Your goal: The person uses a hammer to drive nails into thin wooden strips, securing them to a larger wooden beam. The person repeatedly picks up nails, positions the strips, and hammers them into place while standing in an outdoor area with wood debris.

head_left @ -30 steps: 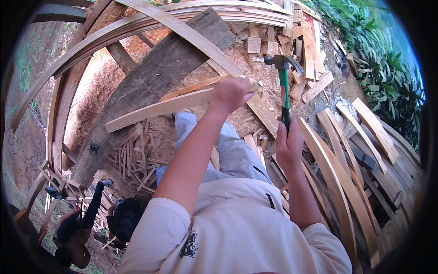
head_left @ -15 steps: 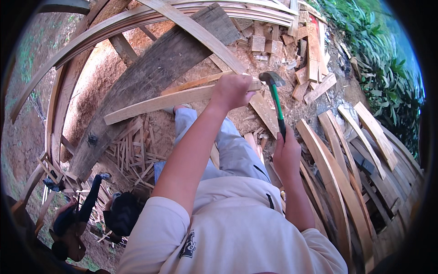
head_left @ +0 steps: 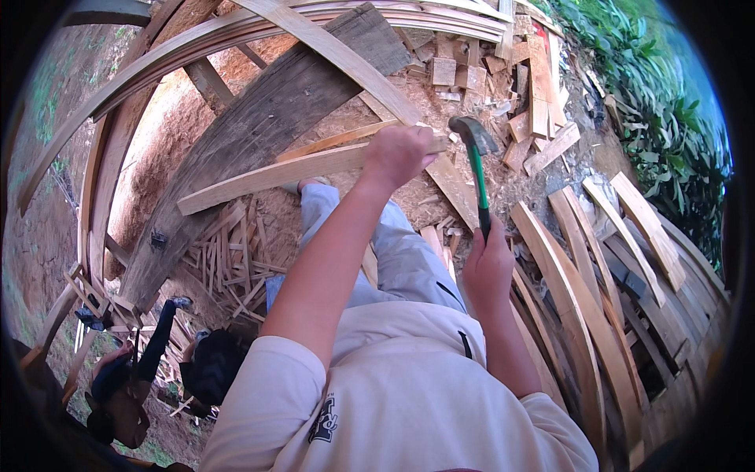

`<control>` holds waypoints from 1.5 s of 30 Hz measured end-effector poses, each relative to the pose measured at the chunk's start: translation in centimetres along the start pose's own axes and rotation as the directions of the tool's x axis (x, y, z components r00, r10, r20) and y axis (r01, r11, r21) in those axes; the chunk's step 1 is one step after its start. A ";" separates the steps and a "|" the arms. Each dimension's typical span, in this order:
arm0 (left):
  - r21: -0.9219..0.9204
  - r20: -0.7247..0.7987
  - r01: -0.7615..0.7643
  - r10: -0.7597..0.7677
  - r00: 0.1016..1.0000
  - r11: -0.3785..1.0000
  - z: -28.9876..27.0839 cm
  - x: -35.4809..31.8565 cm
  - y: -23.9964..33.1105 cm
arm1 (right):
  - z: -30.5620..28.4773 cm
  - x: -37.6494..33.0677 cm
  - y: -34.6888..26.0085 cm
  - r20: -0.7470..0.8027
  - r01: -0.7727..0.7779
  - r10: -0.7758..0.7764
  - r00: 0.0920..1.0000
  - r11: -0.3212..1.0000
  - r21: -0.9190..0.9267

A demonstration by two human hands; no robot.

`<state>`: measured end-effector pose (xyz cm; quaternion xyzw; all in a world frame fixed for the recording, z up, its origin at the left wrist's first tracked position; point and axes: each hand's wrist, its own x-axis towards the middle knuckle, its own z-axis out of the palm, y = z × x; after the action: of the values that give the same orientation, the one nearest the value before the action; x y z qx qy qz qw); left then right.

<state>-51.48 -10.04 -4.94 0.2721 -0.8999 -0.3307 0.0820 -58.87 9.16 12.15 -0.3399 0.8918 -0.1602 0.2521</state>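
My left hand [head_left: 399,156] is closed around a pale wooden board [head_left: 283,175] near its right end. The board runs off to the left, over a dark weathered plank [head_left: 259,118]. In my right hand [head_left: 487,263] is a claw hammer [head_left: 478,165] with a green and black handle, gripped low. Its metal head is up, just right of the board's end and apart from it. A narrower wooden strip [head_left: 338,141] lies just beyond the held board. A long plank [head_left: 346,59] slants down from the top toward my left hand.
Several long boards [head_left: 566,307] lie at the right. Offcuts [head_left: 464,77] are heaped at the far side, and thin wood scraps [head_left: 228,256] lie left of my legs. Two people [head_left: 130,385] are at the lower left. Green plants [head_left: 661,118] edge the far right.
My right hand has shifted slightly left and up with the hammer, whose head has turned a little. My left hand stays closed on the board, almost unmoved.
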 end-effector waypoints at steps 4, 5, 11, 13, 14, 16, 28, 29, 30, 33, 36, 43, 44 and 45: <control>0.021 0.013 -0.003 0.003 1.000 1.000 0.0 -0.1 -0.1 | 0.3 0.4 0.4 0.117 -0.042 0.050 0.992 0.997 -0.072; 0.019 0.017 0.000 0.000 1.000 1.000 -0.1 -0.2 0.2 | 0.1 0.1 0.0 0.062 -0.040 0.044 0.997 0.997 -0.059; 0.014 0.019 0.001 -0.001 1.000 1.000 0.2 -0.3 0.2 | 0.0 -0.5 0.5 -0.048 0.051 -0.049 0.998 0.997 0.053; 0.028 0.020 -0.010 0.009 1.000 1.000 0.1 -0.2 0.3 | 0.4 -0.6 1.3 -0.033 0.062 -0.061 0.998 0.997 0.050; 0.064 0.041 -0.014 0.012 0.999 0.998 -0.1 -0.2 0.5 | 0.6 -1.0 1.7 -0.019 0.049 -0.048 0.999 0.997 0.051; 0.135 0.085 -0.027 0.016 0.996 0.990 -0.5 0.0 0.9 | 0.6 -1.0 2.0 0.009 0.023 -0.023 1.000 0.999 0.044; 0.099 0.098 0.000 -0.009 0.995 0.995 -0.4 0.3 0.8 | 0.5 -0.4 1.4 0.163 -0.120 0.140 0.977 0.985 -0.125; 0.108 0.094 -0.002 -0.008 0.996 0.994 -0.3 0.1 0.7 | 0.2 -0.3 1.1 0.153 -0.134 0.151 0.977 0.984 -0.118; 0.118 0.091 -0.003 -0.007 0.996 0.993 -0.1 0.0 0.7 | -0.1 -0.3 0.7 0.143 -0.147 0.162 0.976 0.983 -0.110; 0.127 0.081 -0.002 -0.009 0.997 0.992 0.0 0.0 0.6 | -1.2 -0.7 -0.3 0.014 -0.085 0.084 0.996 0.994 0.076; 0.134 0.071 -0.008 -0.001 0.997 0.991 0.2 0.1 0.3 | 0.0 -0.7 0.2 0.001 -0.007 0.007 1.000 1.000 0.022; 0.154 0.063 -0.009 0.000 0.998 0.988 0.7 -0.5 0.6 | 0.3 -0.9 1.1 -0.062 -0.052 0.056 0.997 0.997 0.062; 0.155 0.077 0.000 -0.012 0.997 0.988 0.6 -0.4 0.6 | 0.7 -1.1 1.8 -0.144 0.027 -0.012 0.990 0.995 0.099; 0.133 0.083 0.003 -0.014 0.996 0.991 0.4 -0.2 0.7 | 1.3 -1.0 2.5 -0.101 -0.027 0.045 0.994 0.984 0.173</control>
<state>-51.79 -9.29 -4.76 0.2666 -0.9214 -0.2817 0.0246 -58.84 11.43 10.31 -0.2920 0.8925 -0.2495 0.2364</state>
